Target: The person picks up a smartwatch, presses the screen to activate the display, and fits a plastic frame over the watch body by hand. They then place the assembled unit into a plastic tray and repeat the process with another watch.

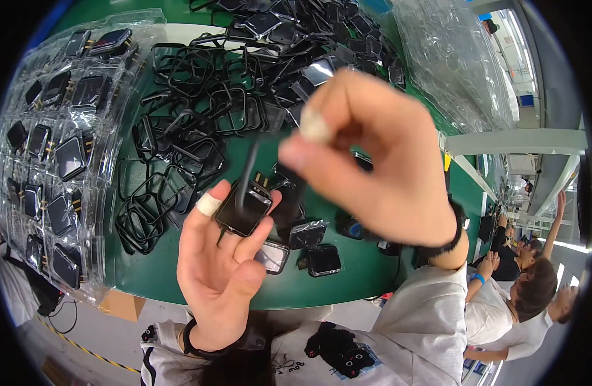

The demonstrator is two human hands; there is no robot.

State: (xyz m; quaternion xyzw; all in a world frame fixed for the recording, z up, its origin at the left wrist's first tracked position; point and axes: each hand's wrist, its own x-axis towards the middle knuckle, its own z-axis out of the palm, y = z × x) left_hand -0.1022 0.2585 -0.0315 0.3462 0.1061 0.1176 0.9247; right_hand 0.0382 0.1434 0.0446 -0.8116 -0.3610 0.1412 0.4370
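My left hand (222,270), palm up, holds a small black square watch screen module (247,207) between thumb and fingers; gold contacts show along its far edge. White tape or a finger cot wraps one left fingertip. My right hand (386,154) is raised above and to the right, thumb and index finger pinched, with a white cover on a fingertip. From that pinch a thin black frame (248,168), smeared by motion, seems to reach down over the module; its far side is too blurred to make out. Loose modules (323,260) lie on the green table just right of my left hand.
Thin black square frames (186,71) lie heaped beyond my left hand. Farther back is a large pile of dark screen parts (334,32). Clear plastic trays holding modules (70,157) stand at left; stacked clear trays (450,64) sit back right. Other people (527,289) are at right.
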